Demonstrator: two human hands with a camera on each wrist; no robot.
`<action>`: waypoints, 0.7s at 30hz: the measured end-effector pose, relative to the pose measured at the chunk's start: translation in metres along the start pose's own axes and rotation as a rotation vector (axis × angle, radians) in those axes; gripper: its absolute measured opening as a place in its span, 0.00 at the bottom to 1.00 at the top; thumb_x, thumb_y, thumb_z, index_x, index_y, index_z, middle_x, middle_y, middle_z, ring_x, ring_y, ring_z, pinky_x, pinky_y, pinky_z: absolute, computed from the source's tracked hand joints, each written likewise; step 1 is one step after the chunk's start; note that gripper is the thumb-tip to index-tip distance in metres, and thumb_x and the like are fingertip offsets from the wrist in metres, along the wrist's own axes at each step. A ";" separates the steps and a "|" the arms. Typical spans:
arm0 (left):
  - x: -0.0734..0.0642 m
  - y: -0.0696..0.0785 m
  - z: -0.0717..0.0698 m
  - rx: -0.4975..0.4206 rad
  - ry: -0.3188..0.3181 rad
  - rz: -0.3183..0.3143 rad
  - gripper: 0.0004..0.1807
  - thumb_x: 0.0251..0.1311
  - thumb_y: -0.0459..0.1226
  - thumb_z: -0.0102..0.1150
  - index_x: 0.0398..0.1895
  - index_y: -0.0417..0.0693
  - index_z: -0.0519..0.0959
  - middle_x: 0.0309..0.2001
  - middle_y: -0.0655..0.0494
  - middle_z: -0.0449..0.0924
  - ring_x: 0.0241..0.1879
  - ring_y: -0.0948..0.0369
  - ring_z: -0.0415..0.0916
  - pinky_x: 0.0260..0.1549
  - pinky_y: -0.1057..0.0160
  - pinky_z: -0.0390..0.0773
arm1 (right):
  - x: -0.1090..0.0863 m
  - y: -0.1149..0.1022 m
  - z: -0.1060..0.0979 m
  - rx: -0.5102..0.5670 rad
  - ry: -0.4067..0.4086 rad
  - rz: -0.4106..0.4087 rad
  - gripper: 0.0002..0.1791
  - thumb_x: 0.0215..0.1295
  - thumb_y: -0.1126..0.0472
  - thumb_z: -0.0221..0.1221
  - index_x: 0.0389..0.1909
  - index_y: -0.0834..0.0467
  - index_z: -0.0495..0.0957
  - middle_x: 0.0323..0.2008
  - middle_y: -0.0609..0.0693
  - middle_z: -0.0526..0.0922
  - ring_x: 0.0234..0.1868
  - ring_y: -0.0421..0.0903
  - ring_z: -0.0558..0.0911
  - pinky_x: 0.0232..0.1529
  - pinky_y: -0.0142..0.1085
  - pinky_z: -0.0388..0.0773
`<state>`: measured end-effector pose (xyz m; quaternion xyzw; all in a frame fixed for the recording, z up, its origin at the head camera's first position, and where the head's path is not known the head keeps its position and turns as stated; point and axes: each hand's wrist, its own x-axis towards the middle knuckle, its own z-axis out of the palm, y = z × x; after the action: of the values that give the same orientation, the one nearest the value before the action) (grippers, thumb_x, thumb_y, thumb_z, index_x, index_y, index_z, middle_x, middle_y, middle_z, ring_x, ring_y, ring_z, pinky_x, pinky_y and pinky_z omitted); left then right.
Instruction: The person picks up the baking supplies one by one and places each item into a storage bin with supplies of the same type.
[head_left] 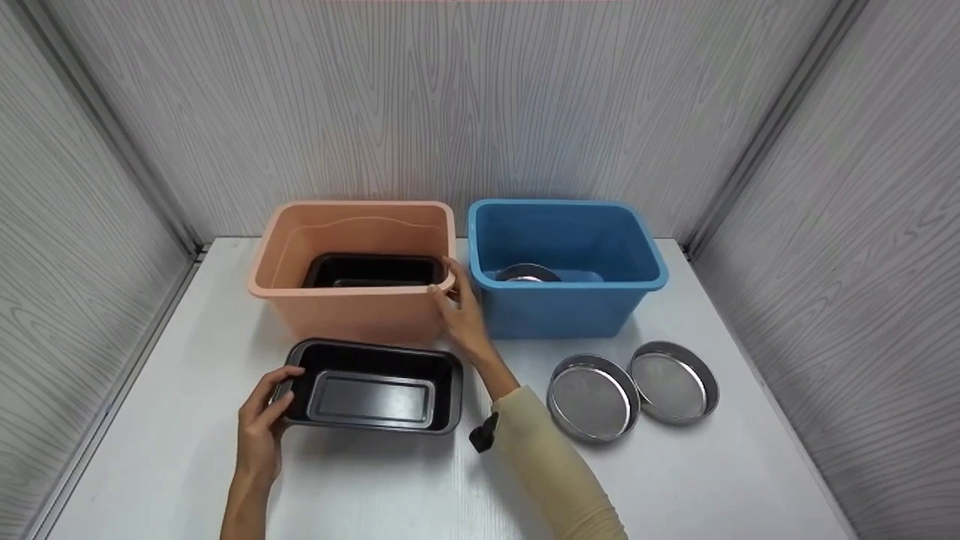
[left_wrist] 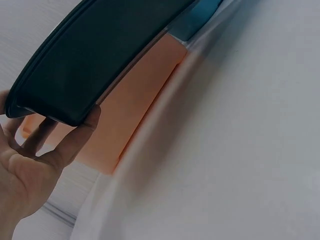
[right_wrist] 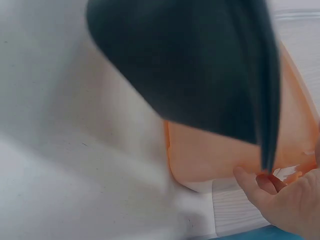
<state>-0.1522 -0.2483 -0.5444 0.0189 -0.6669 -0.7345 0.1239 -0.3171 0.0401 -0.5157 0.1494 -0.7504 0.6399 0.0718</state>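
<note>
A dark loaf pan (head_left: 371, 397) is held off the table by my left hand (head_left: 259, 424), which grips its left end. In the left wrist view the fingers and thumb pinch the end wall of the pan (left_wrist: 95, 60), seen from below. My right hand (head_left: 465, 319) grips the rim of the orange bin (head_left: 352, 315) at its front right corner. The right wrist view shows the thumb against the outer wall of that bin (right_wrist: 215, 155), beside the raised pan. Inside the orange bin lies another dark loaf pan (head_left: 375, 268), partly hidden by the front wall.
A blue bin (head_left: 559, 311) stands right of the orange one, with a round metal pan (head_left: 529, 272) partly visible inside. Two more round pans, a left one (head_left: 592, 401) and a right one (head_left: 673, 382), lie on the white table (head_left: 697, 480). Panelled walls surround the table.
</note>
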 end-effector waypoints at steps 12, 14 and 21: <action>0.001 0.009 -0.013 -0.046 0.036 0.042 0.17 0.78 0.31 0.46 0.63 0.32 0.74 0.65 0.45 0.72 0.49 0.55 0.79 0.36 0.66 0.85 | 0.001 0.002 0.001 0.025 0.016 -0.077 0.33 0.79 0.59 0.56 0.81 0.54 0.58 0.79 0.56 0.60 0.73 0.60 0.68 0.73 0.55 0.66; 0.001 0.010 -0.014 -0.046 0.039 0.034 0.18 0.78 0.31 0.46 0.64 0.31 0.74 0.65 0.46 0.71 0.49 0.55 0.78 0.36 0.66 0.85 | 0.000 0.003 0.001 0.008 0.015 -0.055 0.33 0.80 0.57 0.56 0.81 0.53 0.58 0.80 0.55 0.59 0.74 0.57 0.68 0.73 0.53 0.67; 0.001 0.016 -0.017 -0.049 0.052 0.044 0.18 0.76 0.29 0.48 0.64 0.30 0.73 0.66 0.47 0.70 0.51 0.55 0.77 0.37 0.68 0.85 | 0.001 0.005 0.001 -0.012 0.008 -0.067 0.34 0.80 0.56 0.56 0.81 0.56 0.57 0.80 0.55 0.59 0.76 0.58 0.66 0.73 0.50 0.67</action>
<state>-0.1472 -0.2666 -0.5309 0.0204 -0.6454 -0.7471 0.1578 -0.3197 0.0400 -0.5196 0.1714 -0.7486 0.6331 0.0971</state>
